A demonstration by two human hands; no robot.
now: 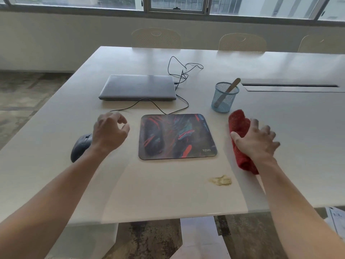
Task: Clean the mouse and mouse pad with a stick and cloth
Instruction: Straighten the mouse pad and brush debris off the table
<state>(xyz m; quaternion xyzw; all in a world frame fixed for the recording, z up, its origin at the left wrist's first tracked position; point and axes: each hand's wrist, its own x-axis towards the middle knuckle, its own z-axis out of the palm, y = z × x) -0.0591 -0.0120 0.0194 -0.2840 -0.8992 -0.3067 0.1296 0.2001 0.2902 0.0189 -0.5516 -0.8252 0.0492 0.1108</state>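
Both hands out over the desk: left hand (110, 130) hovering loosely curled, fingers half bent and pinching nothing, just above and beside the dark grey, rounded plastic mouse (80, 146), which lies on bare tabletop to the left of the pad. Right hand (255, 139) spread over the red, nubbly rolled cloth (240, 131), thumb against its near side; fingers blurred, so probably closing on the roll but not clearly gripping yet.

Largest down to smallest. Wide white table (168, 193), smooth and faintly glossy. Closed grey laptop (138, 86), flat matte slab at the far side, thin black cable (179, 75) looping behind it and trailing forward past the pad. Rectangular mouse pad (177, 136) with rounded corners, soft-looking fabric face printed in dark blue, teal and red streaks, lying flat in the middle between the hands. Red cloth to its right, thick and towel-like. Light blue wire-mesh cup (225, 97) beyond the cloth, see-through, holding the flat pale wooden stick (230, 88) leaning out over the rim. Small yellowish smear (221, 180) on the table near the front edge.

Judging by the layout, early in the job: mouse already off the pad, stick untouched in its cup, cloth not yet lifted. Left to do, apparently all of it: wiping the pad, scraping the mouse seams with the stick, wiping the mouse.
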